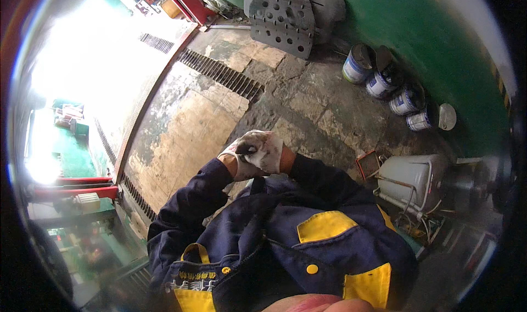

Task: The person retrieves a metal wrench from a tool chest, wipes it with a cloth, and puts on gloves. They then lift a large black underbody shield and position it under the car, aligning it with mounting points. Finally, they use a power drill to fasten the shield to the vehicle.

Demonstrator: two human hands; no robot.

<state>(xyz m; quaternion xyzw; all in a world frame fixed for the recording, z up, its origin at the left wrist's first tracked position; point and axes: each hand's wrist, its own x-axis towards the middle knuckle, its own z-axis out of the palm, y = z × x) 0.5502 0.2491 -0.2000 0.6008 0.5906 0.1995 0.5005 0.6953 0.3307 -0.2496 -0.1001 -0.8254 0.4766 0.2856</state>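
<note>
My two hands meet in front of my waist, both in white work gloves with dark stains. My left hand (233,157) is closed and pressed against the right one, which partly covers it. My right hand (268,153) has its fingers curled over the left at a dark, soiled patch. Whether something small is between them is hidden. Bare wrists show between the gloves and my dark blue sleeves. Below the hands is the front of my dark blue jacket (258,218) with yellow patches.
Several used paint-type buckets (359,65) line the green wall at right. A perforated dark metal plate (282,21) leans at the back. A floor grate (219,73) crosses the stained floor. A whitish tank in a metal frame (411,180) stands at right, red lift posts (189,2) at far left.
</note>
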